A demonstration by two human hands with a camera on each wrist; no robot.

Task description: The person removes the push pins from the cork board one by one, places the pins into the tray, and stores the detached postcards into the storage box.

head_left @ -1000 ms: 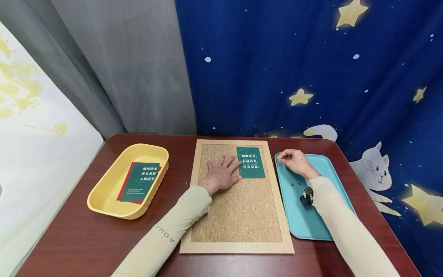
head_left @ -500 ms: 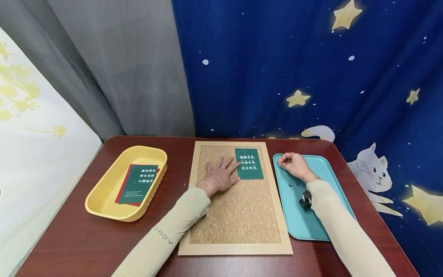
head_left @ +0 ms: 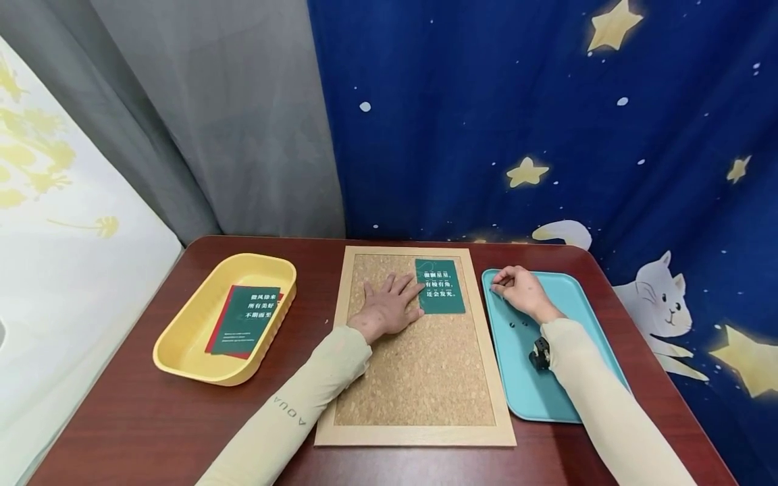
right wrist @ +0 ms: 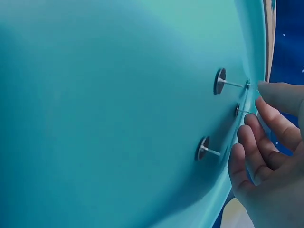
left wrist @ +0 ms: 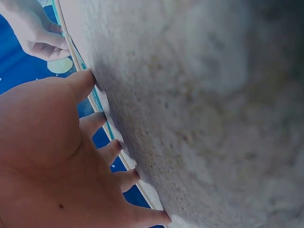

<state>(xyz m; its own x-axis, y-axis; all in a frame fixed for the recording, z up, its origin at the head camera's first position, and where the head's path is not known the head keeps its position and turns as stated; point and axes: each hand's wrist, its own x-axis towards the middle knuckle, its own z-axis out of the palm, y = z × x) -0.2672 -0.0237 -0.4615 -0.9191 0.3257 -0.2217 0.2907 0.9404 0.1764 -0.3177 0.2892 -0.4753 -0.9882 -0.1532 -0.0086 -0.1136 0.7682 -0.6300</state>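
My left hand (head_left: pixel 389 307) lies flat on the cork board (head_left: pixel 419 378), fingers spread, its fingertips reaching the left edge of a green card (head_left: pixel 440 287) with white writing. In the left wrist view, the fingertips of this hand (left wrist: pixel 42 152) touch the cork surface. Over the far left corner of the blue tray (head_left: pixel 529 395) is my right hand (head_left: pixel 523 297). The right wrist view has this hand (right wrist: pixel 275 152) with thumb and index tips slightly apart, right by the pin of a small thumbtack (right wrist: pixel 247 84). Nearer thumbtacks (right wrist: pixel 220 81) lie points up on the tray.
A yellow basket (head_left: pixel 176 337) at the left holds a green card (head_left: pixel 243 320) over red ones. The wood-framed board stands between basket and tray on the dark red table (head_left: pixel 134 418). Curtains (head_left: pixel 425 121) hang right behind the table.
The left hand stays put on the board and card. My right fingers shift very slightly rightward over the tray corner; the head view sways a little.
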